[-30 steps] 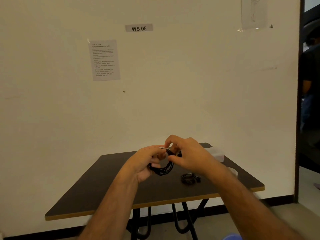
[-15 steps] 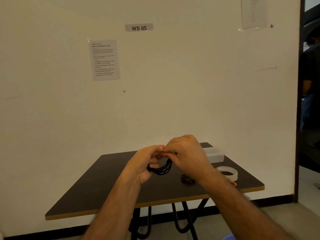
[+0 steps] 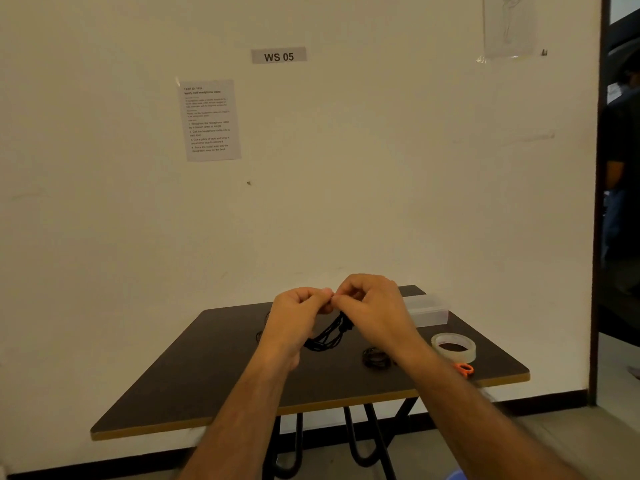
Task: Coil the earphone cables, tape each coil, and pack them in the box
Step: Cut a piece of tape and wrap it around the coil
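Note:
Above the dark table [image 3: 214,386], my left hand [image 3: 294,317] and my right hand [image 3: 374,310] meet fingertip to fingertip and pinch the top of a black coiled earphone cable [image 3: 329,336], which hangs down between them. A second black coil [image 3: 375,357] lies on the table just right of it. A clear plastic box [image 3: 427,311] stands at the table's far right. The tape roll [image 3: 453,346] lies near the right edge, with orange-handled scissors [image 3: 464,368] in front of it. More black cable [image 3: 259,336] shows dimly behind my left wrist.
The table stands against a white wall with a paper instruction sheet [image 3: 209,119] and a "WS 05" label [image 3: 278,56]. A person [image 3: 621,161] stands in the dark doorway at the right. Black table legs show below the front edge.
Both hands have risen slightly and closed together over the coil's top. My right forearm shifted left, uncovering the tape roll and the scissors.

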The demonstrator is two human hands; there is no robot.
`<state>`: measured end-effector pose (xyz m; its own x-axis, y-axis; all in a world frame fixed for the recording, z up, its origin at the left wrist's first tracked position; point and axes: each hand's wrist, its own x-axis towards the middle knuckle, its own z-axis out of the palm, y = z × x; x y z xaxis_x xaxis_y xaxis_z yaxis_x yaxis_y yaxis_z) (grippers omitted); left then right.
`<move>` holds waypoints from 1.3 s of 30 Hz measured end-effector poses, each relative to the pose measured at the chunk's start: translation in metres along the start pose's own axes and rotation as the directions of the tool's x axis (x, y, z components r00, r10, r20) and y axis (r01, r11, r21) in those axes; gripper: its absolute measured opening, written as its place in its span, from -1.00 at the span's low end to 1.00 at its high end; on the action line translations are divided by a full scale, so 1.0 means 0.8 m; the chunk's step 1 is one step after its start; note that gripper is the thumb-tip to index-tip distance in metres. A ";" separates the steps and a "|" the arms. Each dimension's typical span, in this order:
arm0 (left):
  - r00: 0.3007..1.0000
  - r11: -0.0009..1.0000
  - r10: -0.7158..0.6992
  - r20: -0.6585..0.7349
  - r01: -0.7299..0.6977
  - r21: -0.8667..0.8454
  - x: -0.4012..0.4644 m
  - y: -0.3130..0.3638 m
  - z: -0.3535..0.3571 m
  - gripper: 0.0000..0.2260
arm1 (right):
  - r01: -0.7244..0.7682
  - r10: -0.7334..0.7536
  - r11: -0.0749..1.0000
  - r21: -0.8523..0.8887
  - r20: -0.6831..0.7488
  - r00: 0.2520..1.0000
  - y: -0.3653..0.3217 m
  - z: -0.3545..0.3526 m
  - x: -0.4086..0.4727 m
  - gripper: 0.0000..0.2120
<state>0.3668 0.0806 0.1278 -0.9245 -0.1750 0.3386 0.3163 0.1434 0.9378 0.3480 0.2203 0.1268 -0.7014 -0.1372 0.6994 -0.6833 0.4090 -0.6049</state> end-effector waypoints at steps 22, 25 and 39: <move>0.987 0.988 0.155 -0.038 -0.155 0.002 -0.002 -0.019 0.000 -0.90 | -0.264 0.190 0.911 0.316 0.245 0.951 0.017 -0.007 0.009 -0.90; 0.982 0.982 0.187 -0.022 -0.187 -0.006 -0.003 -0.022 -0.002 -0.91 | -0.364 0.239 0.881 0.304 0.377 0.895 0.013 -0.013 0.011 -0.90; 0.994 0.994 0.105 0.014 -0.105 0.008 0.029 -0.085 0.010 -0.88 | -0.428 0.358 0.893 0.143 0.353 0.864 0.063 0.005 0.029 -0.94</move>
<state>0.3224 0.0748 0.0712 -0.8891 -0.1449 0.4341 0.4100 0.1691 0.8962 0.2964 0.2341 0.1113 -0.9224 -0.2912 0.2536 -0.3388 0.2950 -0.8934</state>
